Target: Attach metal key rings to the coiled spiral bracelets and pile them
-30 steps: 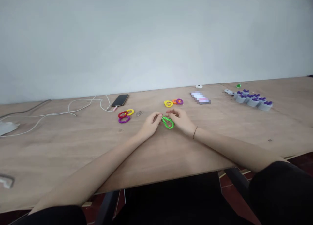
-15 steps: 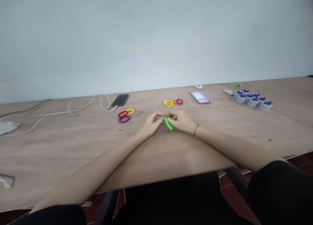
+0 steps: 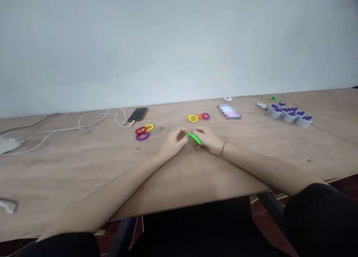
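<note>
The right hand [image 3: 209, 140] has its grip closed on a green spiral coil band [image 3: 194, 138], which is pinched into a narrow ribbed bar, its springy plastic loop flattened by the squeeze. The left hand [image 3: 173, 143] curls just beside the band's near end, its fingers [image 3: 181, 134] bent inward; whether they touch the coil, I cannot tell. Both hands work near the middle of the plywood surface [image 3: 251, 152], reaching in from its near edge. Glossy coils lie in two small groups toward the far edge: a red coil [image 3: 140, 130], a yellow coil [image 3: 149, 127] and a purple coil [image 3: 142, 136] sit near metal split rings [image 3: 159, 129], while another yellow coil [image 3: 192, 118] lies beside an orange coil [image 3: 199, 116] and a purple coil [image 3: 206, 116]. Farther right, grey round tubs [image 3: 290, 117] with purple tops stand tightly clustered.
</note>
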A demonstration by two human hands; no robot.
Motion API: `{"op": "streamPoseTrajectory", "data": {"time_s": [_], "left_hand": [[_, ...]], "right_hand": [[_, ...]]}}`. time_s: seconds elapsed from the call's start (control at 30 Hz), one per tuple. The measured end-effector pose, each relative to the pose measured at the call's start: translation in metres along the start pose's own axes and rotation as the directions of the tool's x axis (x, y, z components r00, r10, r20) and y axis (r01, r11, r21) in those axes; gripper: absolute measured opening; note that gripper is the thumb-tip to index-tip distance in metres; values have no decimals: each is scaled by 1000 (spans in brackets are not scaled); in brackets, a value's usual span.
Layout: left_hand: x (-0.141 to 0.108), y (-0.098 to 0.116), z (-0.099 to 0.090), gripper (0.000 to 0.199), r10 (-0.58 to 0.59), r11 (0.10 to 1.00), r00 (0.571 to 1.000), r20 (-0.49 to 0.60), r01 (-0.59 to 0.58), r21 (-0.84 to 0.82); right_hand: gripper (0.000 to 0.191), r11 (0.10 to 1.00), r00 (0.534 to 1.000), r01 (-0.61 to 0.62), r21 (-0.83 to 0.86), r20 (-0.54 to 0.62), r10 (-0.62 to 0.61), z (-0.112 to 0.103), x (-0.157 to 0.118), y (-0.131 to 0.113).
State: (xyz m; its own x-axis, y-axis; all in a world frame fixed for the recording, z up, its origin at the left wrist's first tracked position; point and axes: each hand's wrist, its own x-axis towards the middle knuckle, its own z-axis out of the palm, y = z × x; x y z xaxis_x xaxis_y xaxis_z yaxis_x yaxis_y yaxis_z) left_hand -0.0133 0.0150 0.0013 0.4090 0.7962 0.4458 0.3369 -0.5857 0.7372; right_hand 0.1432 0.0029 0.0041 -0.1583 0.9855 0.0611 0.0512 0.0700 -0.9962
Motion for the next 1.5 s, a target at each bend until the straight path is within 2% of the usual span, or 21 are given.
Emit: {"op": "streamPoseTrajectory", "data": {"time_s": [0.13, 0.23, 0.43, 0.6, 0.73, 0.83, 0.9, 1.0, 1.07, 1.2, 1.33, 1.5], "left_hand": [[0, -3, 1, 15, 14, 1000, 1000, 28, -14, 0], [-1, -3, 0, 15, 46, 998, 999, 10, -47, 50], [-4, 0, -1, 12, 226, 942, 974, -31, -211, 262], [-3, 1, 2, 24, 133, 963, 991, 0, -129, 236], [-2, -1, 0, 22, 117, 974, 993, 15, -118, 193], [-3, -2, -3, 22, 127, 975, 991, 52, -134, 177], [-4, -2, -5, 22, 128, 975, 988, 85, -141, 169], [-5, -1, -6, 22, 122, 974, 986, 115, -141, 176], [-6, 0, -6, 21, 135, 971, 985, 104, -153, 185], [-6, 2, -5, 18, 213, 934, 975, 56, -221, 280], [-5, 2, -5, 16, 300, 890, 954, 26, -289, 352], [-6, 2, -5, 18, 332, 890, 943, 23, -322, 324]], "right_hand": [[17, 991, 996, -93, 91, 4, 93, 3, -2, -4], [13, 973, 988, -153, 173, -4, 156, 3, -1, -5], [9, 942, 978, -202, 268, -3, 211, 3, 3, -2], [14, 959, 982, -179, 219, -22, 188, 5, -2, -4], [19, 977, 986, -169, 129, 40, 165, 3, -3, -4], [18, 995, 989, -94, -32, 109, 97, -5, 0, -3], [16, 988, 986, 52, -148, 167, -27, -13, 2, -4], [18, 916, 928, 311, -253, 288, -236, -22, 5, -4], [19, 867, 892, 401, -295, 339, -298, -25, 7, -2], [22, 843, 895, 422, -334, 301, -329, -24, 10, 1], [19, 883, 909, 388, -264, 267, -320, -19, 10, 0], [17, 963, 961, 218, -162, 207, -182, -14, 6, 0]]}}
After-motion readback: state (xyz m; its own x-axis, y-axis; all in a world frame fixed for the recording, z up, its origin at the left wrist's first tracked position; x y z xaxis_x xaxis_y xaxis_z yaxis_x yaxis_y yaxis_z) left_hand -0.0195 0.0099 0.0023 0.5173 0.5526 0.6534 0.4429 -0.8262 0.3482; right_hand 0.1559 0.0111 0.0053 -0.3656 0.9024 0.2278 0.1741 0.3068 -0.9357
